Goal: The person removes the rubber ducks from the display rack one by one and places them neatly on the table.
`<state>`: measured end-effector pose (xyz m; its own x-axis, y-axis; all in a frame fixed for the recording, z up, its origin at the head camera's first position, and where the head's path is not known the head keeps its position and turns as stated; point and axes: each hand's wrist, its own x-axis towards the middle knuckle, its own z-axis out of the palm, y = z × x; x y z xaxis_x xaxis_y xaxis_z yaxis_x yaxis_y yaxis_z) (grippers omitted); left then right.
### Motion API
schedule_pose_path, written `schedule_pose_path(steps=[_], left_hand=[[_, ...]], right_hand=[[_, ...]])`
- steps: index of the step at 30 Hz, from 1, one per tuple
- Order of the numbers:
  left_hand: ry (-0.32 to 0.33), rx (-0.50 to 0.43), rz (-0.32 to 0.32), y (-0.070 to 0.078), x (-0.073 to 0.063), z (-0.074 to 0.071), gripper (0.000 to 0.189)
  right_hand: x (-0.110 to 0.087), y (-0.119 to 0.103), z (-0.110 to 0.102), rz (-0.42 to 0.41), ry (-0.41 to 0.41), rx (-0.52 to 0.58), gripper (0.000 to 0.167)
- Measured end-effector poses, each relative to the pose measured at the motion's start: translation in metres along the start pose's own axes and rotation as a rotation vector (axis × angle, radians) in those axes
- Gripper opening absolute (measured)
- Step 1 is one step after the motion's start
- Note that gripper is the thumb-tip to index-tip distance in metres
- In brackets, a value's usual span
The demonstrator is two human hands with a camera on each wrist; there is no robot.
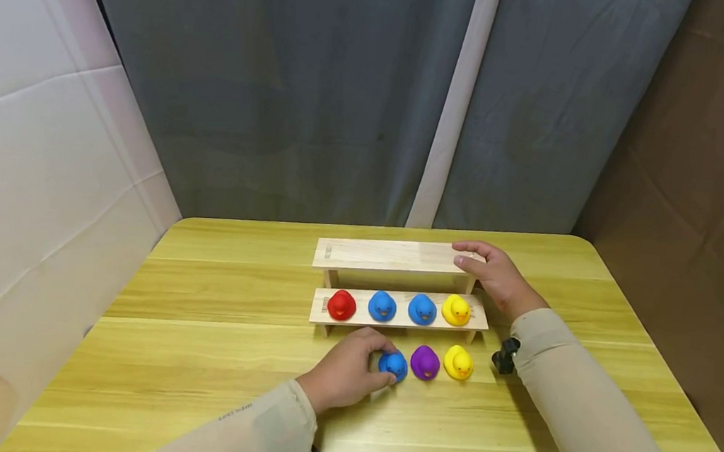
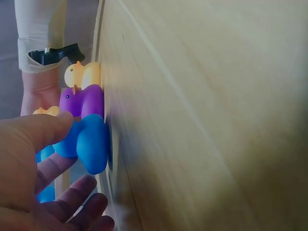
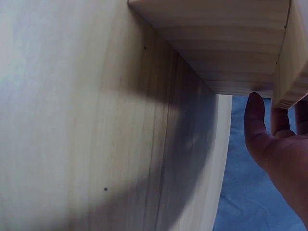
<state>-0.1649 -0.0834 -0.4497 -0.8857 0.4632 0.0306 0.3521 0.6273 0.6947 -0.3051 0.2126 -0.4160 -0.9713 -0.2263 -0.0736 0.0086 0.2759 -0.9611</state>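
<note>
My left hand (image 1: 350,370) pinches a blue rubber duck (image 1: 393,365) between thumb and fingers, low at the table in front of the shelves. Beside that duck stand a purple rubber duck (image 1: 425,363) and a yellow rubber duck (image 1: 458,362); the left wrist view shows the purple duck (image 2: 83,102) right behind the held one. At the right end of the upper wooden shelf (image 1: 385,255), my right hand (image 1: 500,278) grips the board, thumb on its top. In the right wrist view its fingertips partly disappear behind the wood (image 3: 231,43).
On the lower wooden shelf (image 1: 399,322) sit a red duck (image 1: 341,305), two blue ducks (image 1: 382,306) and a yellow duck (image 1: 457,310). Both shelves stand on the wooden table (image 1: 211,356). A grey curtain (image 1: 270,91) hangs behind, with a white wall covering (image 1: 50,130) at left.
</note>
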Motion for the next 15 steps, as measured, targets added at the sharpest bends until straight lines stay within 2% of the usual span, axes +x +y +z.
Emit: schedule_pose_path(steps=[15], left_hand=[[0.041, 0.074, 0.0, -0.0001, 0.0026, 0.0012, 0.027]], right_hand=[[-0.0008, -0.0016, 0.0009, 0.004, 0.002, 0.004, 0.048]])
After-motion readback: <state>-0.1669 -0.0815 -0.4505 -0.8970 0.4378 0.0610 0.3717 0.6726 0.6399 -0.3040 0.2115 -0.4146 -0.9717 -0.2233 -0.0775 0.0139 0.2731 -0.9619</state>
